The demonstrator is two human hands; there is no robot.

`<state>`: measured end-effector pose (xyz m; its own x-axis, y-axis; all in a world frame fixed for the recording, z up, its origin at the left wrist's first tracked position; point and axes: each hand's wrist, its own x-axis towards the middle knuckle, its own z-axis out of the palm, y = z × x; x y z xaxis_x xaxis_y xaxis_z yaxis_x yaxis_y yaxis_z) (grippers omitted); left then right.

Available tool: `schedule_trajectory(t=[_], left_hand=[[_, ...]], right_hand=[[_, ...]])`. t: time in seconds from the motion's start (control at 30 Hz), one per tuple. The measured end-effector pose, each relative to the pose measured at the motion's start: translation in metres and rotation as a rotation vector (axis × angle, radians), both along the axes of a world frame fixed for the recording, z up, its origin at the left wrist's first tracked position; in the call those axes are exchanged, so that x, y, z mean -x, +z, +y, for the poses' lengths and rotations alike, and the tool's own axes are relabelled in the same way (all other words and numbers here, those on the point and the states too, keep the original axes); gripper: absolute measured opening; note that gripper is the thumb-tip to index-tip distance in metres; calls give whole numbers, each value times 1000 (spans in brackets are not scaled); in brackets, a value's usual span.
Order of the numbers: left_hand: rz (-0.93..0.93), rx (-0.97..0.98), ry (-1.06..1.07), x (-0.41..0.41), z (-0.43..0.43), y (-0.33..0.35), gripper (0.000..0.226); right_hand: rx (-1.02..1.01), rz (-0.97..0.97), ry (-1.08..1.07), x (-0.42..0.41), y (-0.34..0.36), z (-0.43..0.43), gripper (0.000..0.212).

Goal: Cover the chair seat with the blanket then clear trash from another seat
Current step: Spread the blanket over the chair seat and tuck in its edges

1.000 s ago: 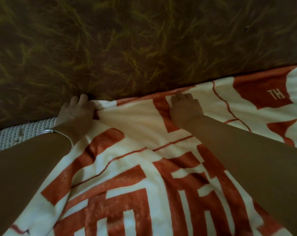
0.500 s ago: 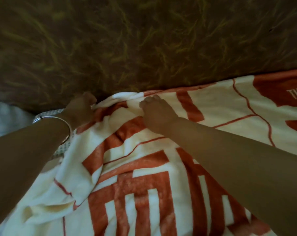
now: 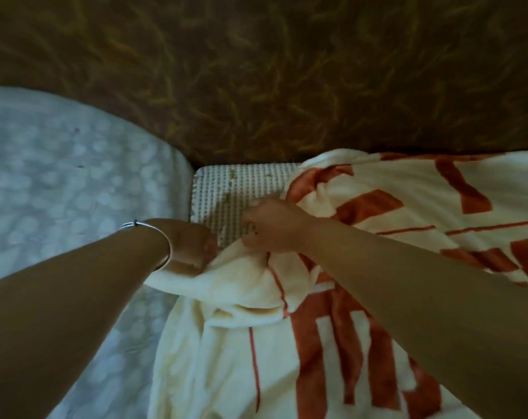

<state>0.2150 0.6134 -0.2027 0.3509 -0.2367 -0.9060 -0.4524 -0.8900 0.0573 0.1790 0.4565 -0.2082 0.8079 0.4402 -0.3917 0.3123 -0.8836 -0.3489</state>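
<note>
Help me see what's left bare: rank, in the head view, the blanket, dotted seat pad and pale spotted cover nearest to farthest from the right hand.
1. blanket, gripped by the right hand.
2. dotted seat pad, just beyond its knuckles.
3. pale spotted cover, left, past the pad.

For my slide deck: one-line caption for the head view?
The left hand and right hand grip the bunched blanket edge; a dotted seat corner lies uncovered.

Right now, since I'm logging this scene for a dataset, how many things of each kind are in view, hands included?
blanket: 1
seat pad: 1
pale cover: 1
backrest: 1
bracelet: 1
hands: 2, the left hand and the right hand, both gripping the blanket
Total: 7
</note>
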Motion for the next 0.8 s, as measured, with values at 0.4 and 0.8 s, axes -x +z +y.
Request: schedule_trajectory(t=[0.4,0.8], left_hand=[[-121,135,479,-18,54,7,68],[140,867,1520,-34,43,24,28]], right_hand=[[85,-187,-544,-26,-4,14,24],[-508,198,-601,-20,8,73,51]])
